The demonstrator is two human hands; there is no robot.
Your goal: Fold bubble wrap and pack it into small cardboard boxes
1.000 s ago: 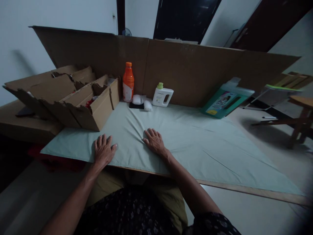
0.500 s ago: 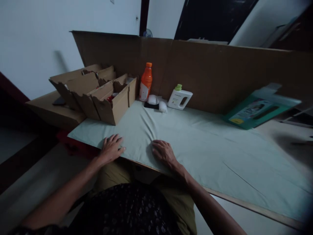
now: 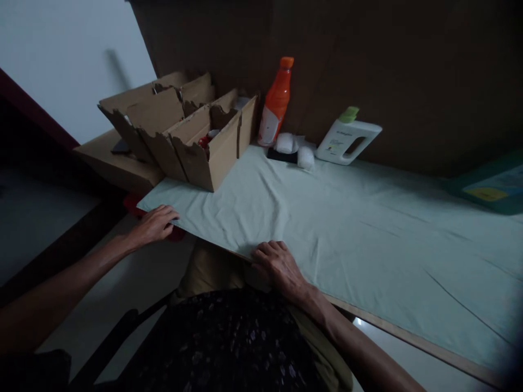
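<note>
A pale green cloth (image 3: 359, 228) covers the tabletop, with creases running back from its front edge. My left hand (image 3: 153, 226) is at the front left edge, fingers curled over the cloth and thumb lower down by the rim. At the front edge, nearer the middle, my right hand (image 3: 281, 269) has its fingers bent down onto the cloth; its thumb is mostly hidden. Both hands appear closed on the cloth's edge. Nearest to my left hand stands an open cardboard bin (image 3: 224, 158) with red items inside.
More cardboard bins (image 3: 151, 111) stand at the back left. Along the back are an orange bottle (image 3: 274, 106), white wrapped bundles (image 3: 305, 158) on a black flat item (image 3: 281, 156), and a white jug (image 3: 343, 141) with a green cap. A green container (image 3: 494, 185) is at the right.
My left hand has moved left along the edge towards the cloth's corner. My right hand has drawn back to the front edge, fingers more bent. The view has tilted down and turned.
</note>
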